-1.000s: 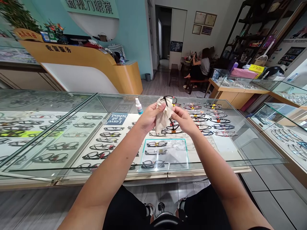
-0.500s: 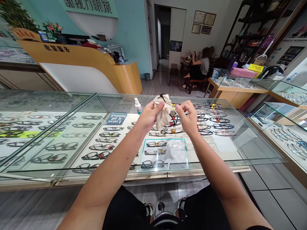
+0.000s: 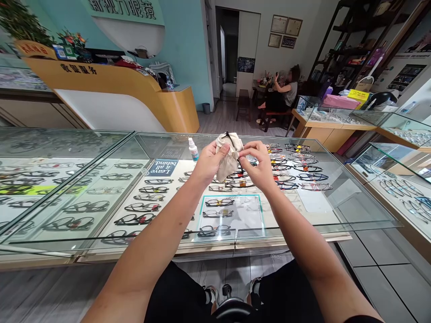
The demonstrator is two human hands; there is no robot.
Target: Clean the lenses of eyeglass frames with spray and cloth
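Note:
A small cream cloth pouch (image 3: pixel 226 167) is held up above the glass counter. A thin black cord-like strip shows at its top, and its edge is ruffled. My left hand (image 3: pixel 209 162) grips the pouch from the left, thumb across its front. My right hand (image 3: pixel 258 165) is closed at the pouch's right edge, thumb and fingers pinched together on the cloth. Whatever may be inside the pouch is hidden. Just left of my left hand, a white spray bottle (image 3: pixel 193 149) stands upright on the counter.
Beneath my hands is a glass display case (image 3: pixel 289 215) with rows of eyeglass frames (image 3: pixel 218 202). A blue printed card (image 3: pixel 163 167) lies inside. Another person (image 3: pixel 286 92) sits at a table in the back. A wooden reception desk (image 3: pixel 180 105) stands beyond, left.
My right hand has moved left onto the pouch's right edge, where it was slightly apart, near a dark dangling strip. The left hand keeps its hold. The seated person has shifted slightly.

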